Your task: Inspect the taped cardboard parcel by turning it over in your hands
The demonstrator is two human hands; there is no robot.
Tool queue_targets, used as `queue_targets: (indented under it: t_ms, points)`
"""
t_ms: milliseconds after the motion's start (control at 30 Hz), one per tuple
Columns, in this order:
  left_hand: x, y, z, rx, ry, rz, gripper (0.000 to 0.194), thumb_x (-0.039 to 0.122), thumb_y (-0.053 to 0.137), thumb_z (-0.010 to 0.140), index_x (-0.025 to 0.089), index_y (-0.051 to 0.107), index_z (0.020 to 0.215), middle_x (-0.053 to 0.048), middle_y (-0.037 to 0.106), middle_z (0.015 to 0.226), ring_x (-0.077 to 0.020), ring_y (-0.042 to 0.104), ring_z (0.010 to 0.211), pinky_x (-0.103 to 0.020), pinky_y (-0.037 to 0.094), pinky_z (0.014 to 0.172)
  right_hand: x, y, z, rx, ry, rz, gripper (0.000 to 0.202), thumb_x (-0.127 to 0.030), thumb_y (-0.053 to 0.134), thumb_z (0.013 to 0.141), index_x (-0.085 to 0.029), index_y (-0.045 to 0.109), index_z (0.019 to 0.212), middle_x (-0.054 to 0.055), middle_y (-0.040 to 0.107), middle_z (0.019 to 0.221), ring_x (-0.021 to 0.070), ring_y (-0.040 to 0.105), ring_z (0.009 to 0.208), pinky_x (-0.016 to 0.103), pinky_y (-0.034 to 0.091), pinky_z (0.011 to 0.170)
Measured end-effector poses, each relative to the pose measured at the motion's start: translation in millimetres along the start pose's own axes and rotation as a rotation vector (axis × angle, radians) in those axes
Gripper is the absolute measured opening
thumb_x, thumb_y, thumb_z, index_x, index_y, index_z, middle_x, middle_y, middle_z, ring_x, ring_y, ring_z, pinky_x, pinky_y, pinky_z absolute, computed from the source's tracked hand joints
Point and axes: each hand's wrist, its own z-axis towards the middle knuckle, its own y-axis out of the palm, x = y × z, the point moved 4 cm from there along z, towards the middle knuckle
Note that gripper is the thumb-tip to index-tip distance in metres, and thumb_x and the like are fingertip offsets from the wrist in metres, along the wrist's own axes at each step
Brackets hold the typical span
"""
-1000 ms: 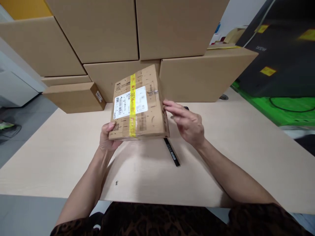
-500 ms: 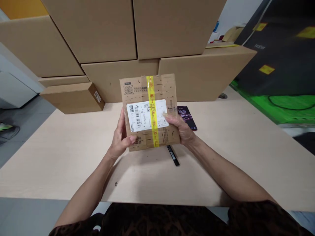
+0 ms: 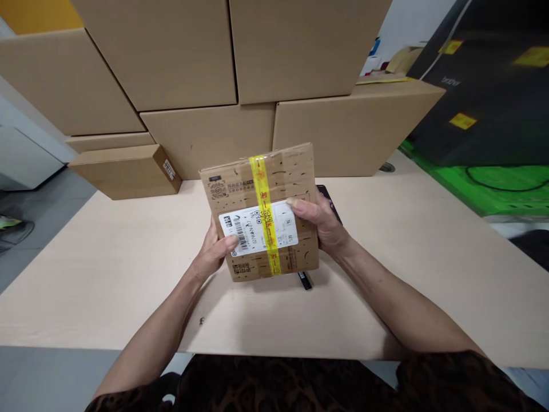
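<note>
A flat cardboard package (image 3: 295,177) with a white shipping label and a yellow tape strip is held up over the table, tilted a little. My left hand (image 3: 214,249) grips its left edge, thumb on the label's lower left corner. On the right edge is my right hand (image 3: 323,223), its thumb lying at the label's upper right. The fingers of both hands are partly hidden behind the package. Below the package's lower edge shows the end of a black object (image 3: 305,281). A phone (image 3: 337,213) lies mostly covered behind my right hand.
Large cardboard boxes (image 3: 189,51) are stacked along the back of the pale table (image 3: 107,274). A smaller closed box (image 3: 128,171) sits at the back left. On the right are a dark case (image 3: 484,120) with yellow labels and a bright green surface (image 3: 493,191).
The package has moved down towards me and turned slightly counterclockwise, with both hands still on it. It and my right hand now cover more of the phone and the black object.
</note>
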Motion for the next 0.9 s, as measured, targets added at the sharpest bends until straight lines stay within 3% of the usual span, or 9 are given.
queue_targets:
  t_ms: [133, 233, 333, 433, 567, 667, 733, 800, 900]
  points:
    - [8, 0.7, -3, 0.123, 0.041, 0.002, 0.079, 0.052, 0.099, 0.066, 0.023, 0.068, 0.134, -0.016, 0.083, 0.124, -0.0437, 0.078, 0.125, -0.055, 0.067, 0.105, 6, 5, -4, -0.081, -0.007, -0.026, 0.103, -0.057, 0.089, 0.08, -0.038, 0.037, 0.167, 0.008, 0.067, 0.157, 0.0408, 0.063, 0.146, 0.066, 0.055, 0.12]
    - [19, 0.6, -2, 0.281, 0.142, -0.039, 0.067, 0.055, 0.098, 0.063, 0.021, 0.076, 0.116, -0.011, 0.087, 0.11, -0.0413, 0.081, 0.119, -0.051, 0.067, 0.105, 13, 5, -4, -0.13, 0.016, -0.04, 0.119, -0.054, 0.094, 0.076, -0.041, 0.025, 0.173, 0.006, 0.053, 0.172, 0.0399, 0.05, 0.159, 0.068, 0.044, 0.129]
    - [30, -4.5, 1, 0.449, 0.305, -0.075, 0.059, 0.061, 0.094, 0.062, 0.02, 0.08, 0.102, -0.006, 0.087, 0.093, -0.0369, 0.083, 0.11, -0.045, 0.067, 0.105, 24, 7, -2, -0.207, 0.034, -0.04, 0.117, -0.049, 0.096, 0.075, -0.037, 0.03, 0.172, 0.008, 0.046, 0.177, 0.0393, 0.043, 0.164, 0.065, 0.035, 0.135]
    - [32, -6.8, 5, 0.53, 0.447, -0.076, 0.058, 0.065, 0.091, 0.068, 0.023, 0.082, 0.107, -0.003, 0.087, 0.097, -0.0319, 0.084, 0.108, -0.04, 0.066, 0.108, 40, 11, 0, -0.147, 0.028, 0.013, 0.115, -0.05, 0.097, 0.074, -0.04, 0.034, 0.17, 0.007, 0.045, 0.178, 0.038, 0.044, 0.163, 0.065, 0.038, 0.133]
    - [16, 5.7, 6, 0.474, 0.434, -0.07, 0.075, 0.075, 0.091, 0.065, 0.028, 0.079, 0.123, -0.004, 0.087, 0.113, -0.0318, 0.083, 0.114, -0.039, 0.064, 0.11, 55, 24, -3, -0.013, -0.017, 0.209, 0.109, -0.061, 0.096, 0.069, -0.047, 0.044, 0.163, 0.003, 0.065, 0.162, 0.0353, 0.058, 0.152, 0.062, 0.052, 0.124]
    - [0, 20.6, 4, 0.322, 0.31, -0.036, 0.084, 0.073, 0.094, 0.065, 0.029, 0.074, 0.133, -0.008, 0.085, 0.121, -0.0334, 0.081, 0.118, -0.044, 0.063, 0.112, 53, 29, -6, 0.048, -0.042, 0.262, 0.094, -0.061, 0.097, 0.066, -0.042, 0.06, 0.15, 0.002, 0.081, 0.136, 0.0368, 0.073, 0.134, 0.06, 0.056, 0.12]
    - [-3, 24.5, 2, 0.242, 0.267, -0.003, 0.088, 0.07, 0.095, 0.066, 0.028, 0.07, 0.139, -0.01, 0.084, 0.125, -0.0343, 0.08, 0.12, -0.047, 0.064, 0.11, 44, 24, -5, 0.101, -0.074, 0.258, 0.083, -0.058, 0.096, 0.065, -0.038, 0.068, 0.141, 0.003, 0.085, 0.126, 0.0383, 0.076, 0.13, 0.06, 0.058, 0.118]
    - [2, 19.5, 1, 0.22, 0.28, 0.005, 0.092, 0.072, 0.095, 0.066, 0.028, 0.067, 0.143, -0.012, 0.082, 0.13, -0.035, 0.078, 0.125, -0.047, 0.064, 0.11, 33, 16, -1, 0.125, -0.098, 0.247, 0.076, -0.056, 0.095, 0.065, -0.034, 0.072, 0.134, 0.004, 0.086, 0.123, 0.0402, 0.075, 0.131, 0.061, 0.06, 0.115]
    - [19, -2.4, 6, 0.279, 0.351, -0.026, 0.088, 0.076, 0.09, 0.072, 0.032, 0.065, 0.145, -0.009, 0.078, 0.14, -0.0332, 0.069, 0.14, -0.045, 0.059, 0.117, 18, 1, 9, 0.113, -0.092, 0.223, 0.074, -0.053, 0.093, 0.065, -0.031, 0.073, 0.133, 0.006, 0.085, 0.127, 0.0414, 0.073, 0.134, 0.062, 0.061, 0.114]
